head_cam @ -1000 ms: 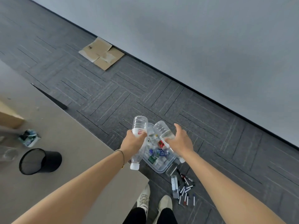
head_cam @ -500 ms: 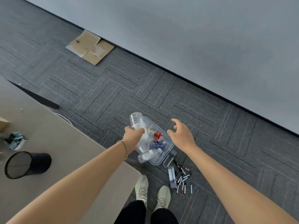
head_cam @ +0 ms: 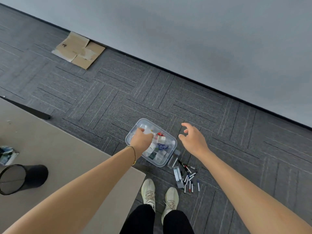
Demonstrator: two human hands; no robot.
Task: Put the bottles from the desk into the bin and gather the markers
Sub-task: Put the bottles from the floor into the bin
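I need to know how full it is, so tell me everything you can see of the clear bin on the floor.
The bin is a clear plastic tub, rectangular with rounded corners and no lid, standing on the grey carpet beside the desk corner. Empty plastic bottles with white caps and coloured labels lie jumbled inside, covering its bottom. The left hand is above it, fingers curled. One more bottle lies on the floor against its near side.

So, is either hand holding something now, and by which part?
The right hand is open and holds nothing. The left hand is curled over the bin; whether it grips a bottle cannot be told.
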